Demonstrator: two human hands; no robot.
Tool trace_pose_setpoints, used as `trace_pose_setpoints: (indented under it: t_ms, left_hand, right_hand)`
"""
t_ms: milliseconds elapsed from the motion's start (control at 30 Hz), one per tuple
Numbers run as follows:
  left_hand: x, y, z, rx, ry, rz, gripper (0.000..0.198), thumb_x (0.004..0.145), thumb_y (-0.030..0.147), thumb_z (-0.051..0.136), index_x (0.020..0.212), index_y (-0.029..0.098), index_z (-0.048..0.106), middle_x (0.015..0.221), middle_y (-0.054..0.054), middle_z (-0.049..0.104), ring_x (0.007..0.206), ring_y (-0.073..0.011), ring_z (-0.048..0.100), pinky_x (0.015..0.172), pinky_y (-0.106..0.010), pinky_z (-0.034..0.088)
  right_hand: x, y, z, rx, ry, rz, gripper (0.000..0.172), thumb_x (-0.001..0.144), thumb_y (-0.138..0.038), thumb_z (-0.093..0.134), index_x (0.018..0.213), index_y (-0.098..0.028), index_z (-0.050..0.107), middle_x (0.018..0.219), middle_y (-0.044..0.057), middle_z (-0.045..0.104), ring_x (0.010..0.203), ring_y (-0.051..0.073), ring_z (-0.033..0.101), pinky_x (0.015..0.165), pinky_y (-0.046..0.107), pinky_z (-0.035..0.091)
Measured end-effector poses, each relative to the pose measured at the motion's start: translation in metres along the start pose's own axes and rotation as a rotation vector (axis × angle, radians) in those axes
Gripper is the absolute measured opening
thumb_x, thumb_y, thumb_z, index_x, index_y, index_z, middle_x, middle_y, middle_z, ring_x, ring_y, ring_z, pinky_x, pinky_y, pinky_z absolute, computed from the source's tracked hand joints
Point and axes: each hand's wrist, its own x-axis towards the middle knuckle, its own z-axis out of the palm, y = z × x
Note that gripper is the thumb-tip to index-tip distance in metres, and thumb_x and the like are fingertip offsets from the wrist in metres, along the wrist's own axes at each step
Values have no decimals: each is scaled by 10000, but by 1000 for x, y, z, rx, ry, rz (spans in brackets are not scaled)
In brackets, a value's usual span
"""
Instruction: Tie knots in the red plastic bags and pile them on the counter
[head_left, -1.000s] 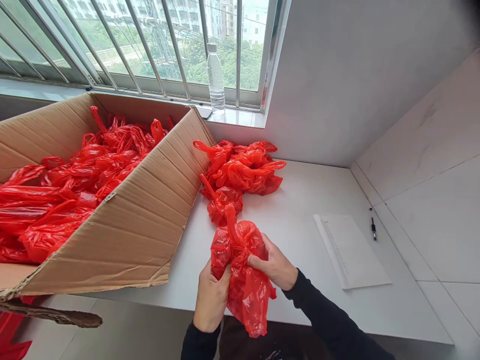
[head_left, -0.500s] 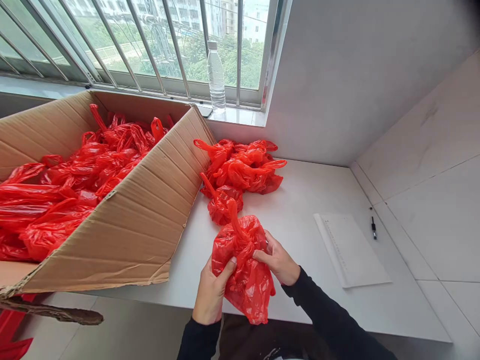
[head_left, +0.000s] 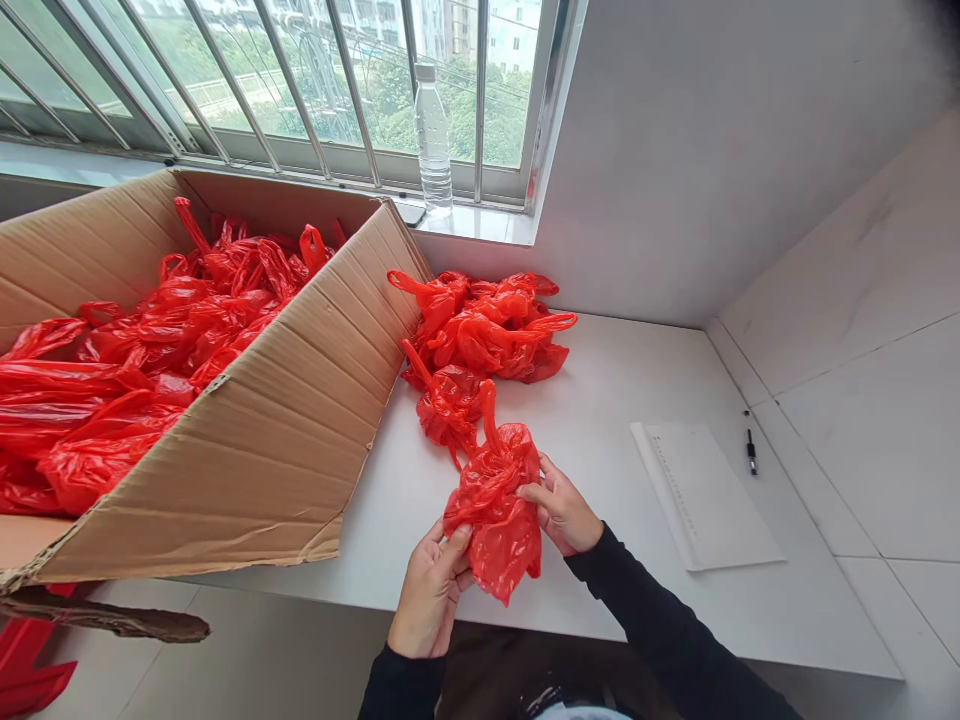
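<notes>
Both my hands hold one crumpled red plastic bag (head_left: pixel 496 500) over the near edge of the white counter (head_left: pixel 600 420). My left hand (head_left: pixel 431 595) pinches its lower left side with thumb and fingers closed. My right hand (head_left: pixel 561 508) grips its right side, fingers curled into the plastic. A twisted handle of the bag sticks up at its top. Just behind it lies a small knotted red bag (head_left: pixel 448 405), and further back a pile of knotted red bags (head_left: pixel 487 325).
A big open cardboard box (head_left: pixel 255 450) full of loose red bags (head_left: pixel 127 350) fills the left. A water bottle (head_left: pixel 433 140) stands on the window sill. A sheet of paper (head_left: pixel 705 495) and a pen (head_left: pixel 749 452) lie at the right, by the tiled wall.
The bag has been bunched tighter and shorter and moved up and away from me. Both hands followed it forward; the hanging tail has shrunk.
</notes>
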Motion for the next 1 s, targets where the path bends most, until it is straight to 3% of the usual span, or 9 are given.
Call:
trace_pose_setpoints:
  t_ms: [133,300,467,633,767,900,1000]
  left_hand:
    - [2,0,10,-94,9,-39,539,766,342,758,1251,205,569,1133,-99,723,998,-258,701,807,-334,568]
    - [11,-2,17,-52,64,125,549,678,255,827,1141,223,533,1101,-63,721,990,-253,698,839,-352,553]
    - [13,0,14,-50,74,176,729,583,138,829,1225,253,503,1112,-49,724,1028,-270,688,852,-350,545]
    - [10,0,15,-120,28,108,574,737,263,756,1269,207,547,1226,-96,684,1116,-286,649,947,-385,510]
    - [17,-3,14,1,83,186,612,658,248,856,1194,195,567,1148,-93,704,1106,-293,648,970,-412,489]
    - [19,-5,15,41,119,210,553,706,294,828,1187,178,581,1175,-108,692,1108,-280,647,976,-387,483]
    - [12,-10,18,57,96,174,561,736,335,799,1225,191,564,1238,-123,667,1130,-292,636,966,-391,493]
  right_hand:
    - [0,2,0,-85,-42,-3,466,785,-239,687,1218,-246,516,1022,22,692,875,192,666,835,350,524]
    - [-5,-2,0,-258,-117,-77,390,863,-323,664,1226,-228,559,1153,58,656,1053,213,624,970,387,478]
    - [-12,3,-5,-301,-147,24,620,859,-399,696,1391,-245,419,1156,81,665,1044,226,647,976,439,489]
    - [-13,10,-9,-259,-136,18,512,838,-366,709,1289,-228,510,1107,75,691,988,221,680,923,408,521]
    - [-16,11,-9,-247,-121,16,514,844,-343,703,1303,-230,503,1083,68,696,970,216,686,933,421,520]
    - [-22,11,-9,-190,-143,88,591,860,-373,695,1363,-252,410,1061,58,701,917,210,702,900,438,535]
    - [-25,12,-8,-189,-136,73,576,840,-350,719,1326,-251,427,1053,51,702,903,200,697,890,418,535]
